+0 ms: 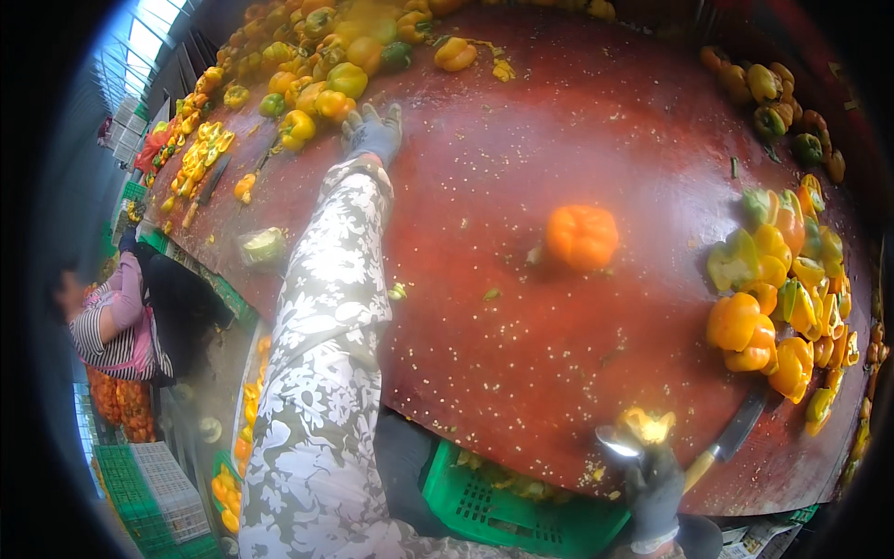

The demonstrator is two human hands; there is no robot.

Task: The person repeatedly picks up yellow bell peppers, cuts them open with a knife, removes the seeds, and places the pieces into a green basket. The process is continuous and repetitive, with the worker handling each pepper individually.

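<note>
My left hand (374, 136), in a grey glove, reaches far across the red table (466, 307). Its fingers are spread beside a yellow-orange pepper (333, 104) at the pile's edge, and nothing shows in its grip. Low on the right, my dark-gloved right hand (654, 494) is closed on a shiny, spoon-like metal tool (618, 442). A yellow pepper piece (646, 426) sits at its fingertips; whether they grip it too, I cannot tell. Right beside this hand lies a knife (742, 427) with a wooden handle. One whole orange pepper (581, 238) stands mid-table.
Cut pepper halves (782, 289) are heaped at the right. Whole peppers (307, 56) cover the far left. A green crate (503, 512) holding scraps is below the near edge. Another knife (212, 179) lies at left, where a co-worker (116, 317) is beyond the table.
</note>
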